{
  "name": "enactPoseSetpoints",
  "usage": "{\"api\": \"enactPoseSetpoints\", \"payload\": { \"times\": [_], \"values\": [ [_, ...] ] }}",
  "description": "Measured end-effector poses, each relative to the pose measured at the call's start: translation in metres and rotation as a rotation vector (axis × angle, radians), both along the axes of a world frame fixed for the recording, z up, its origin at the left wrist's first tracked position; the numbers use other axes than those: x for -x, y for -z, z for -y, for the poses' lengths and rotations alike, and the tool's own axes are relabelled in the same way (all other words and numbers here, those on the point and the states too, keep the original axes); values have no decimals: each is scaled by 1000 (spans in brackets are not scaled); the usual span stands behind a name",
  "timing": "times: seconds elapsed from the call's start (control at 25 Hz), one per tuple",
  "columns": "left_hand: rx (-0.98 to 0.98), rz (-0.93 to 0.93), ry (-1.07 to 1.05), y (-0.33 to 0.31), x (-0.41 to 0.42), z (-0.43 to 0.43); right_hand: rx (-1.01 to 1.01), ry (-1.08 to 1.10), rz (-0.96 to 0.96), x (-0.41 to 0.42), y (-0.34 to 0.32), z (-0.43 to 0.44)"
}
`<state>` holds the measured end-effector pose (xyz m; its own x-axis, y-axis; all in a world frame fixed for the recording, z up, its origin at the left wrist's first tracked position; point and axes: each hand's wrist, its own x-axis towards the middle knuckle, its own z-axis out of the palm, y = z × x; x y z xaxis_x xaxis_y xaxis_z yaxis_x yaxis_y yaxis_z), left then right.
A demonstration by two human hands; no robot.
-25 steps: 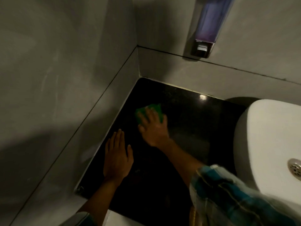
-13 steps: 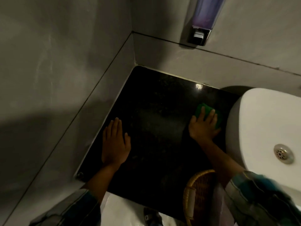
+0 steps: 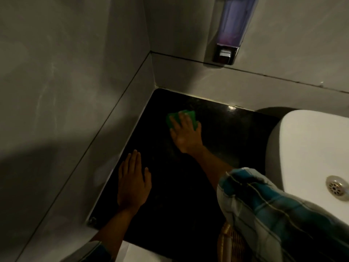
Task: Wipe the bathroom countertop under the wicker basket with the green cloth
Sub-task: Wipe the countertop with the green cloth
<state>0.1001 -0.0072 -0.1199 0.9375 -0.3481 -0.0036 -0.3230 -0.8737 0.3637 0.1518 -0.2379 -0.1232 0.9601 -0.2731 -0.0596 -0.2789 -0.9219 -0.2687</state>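
Note:
The black stone countertop (image 3: 222,129) fills the corner between two grey walls. My right hand (image 3: 186,134) presses flat on the folded green cloth (image 3: 174,118) near the back of the counter, towards the corner. Its fingers cover most of the cloth. My left hand (image 3: 133,183) lies flat, palm down, on the counter's left side near the wall, holding nothing. Only a slice of the wicker basket (image 3: 229,243) shows at the bottom edge, partly hidden behind my plaid right sleeve.
A white basin (image 3: 306,148) with a metal drain (image 3: 337,187) sits on the right of the counter. A soap dispenser (image 3: 231,31) hangs on the back wall above. Grey walls close in the left and back sides.
My right hand slid the green cloth from beside the basin leftwards and back towards the corner. The left hand stayed flat in place.

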Motion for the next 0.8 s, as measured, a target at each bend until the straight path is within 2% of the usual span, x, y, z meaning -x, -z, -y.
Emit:
{"api": "enactPoseSetpoints", "payload": {
  "times": [0.08, 0.16, 0.32, 0.44, 0.6, 0.68, 0.8],
  "values": [
    [5, -14, 1, 1, -1, 1, -57, 272, 27, 7, 6, 15],
    [-4, -22, 5, 3, -2, -1, -85, 442, 23, 24, 7, 17],
    [-9, -28, 11, 2, 0, -2, -233, 402, -77, 43, -29, 12],
    [1, -41, 12, -1, 1, -1, -144, 361, 100, 89, -71, -4],
    [83, -65, -9, -18, 8, 3, -413, 268, 205, 224, -122, -20],
    [82, -70, -57, -30, 14, 14, -447, 340, 172, 297, -140, -9],
    [89, -49, -1, -51, 42, 42, -269, 528, -42, 386, -152, 13]
  ]
}}
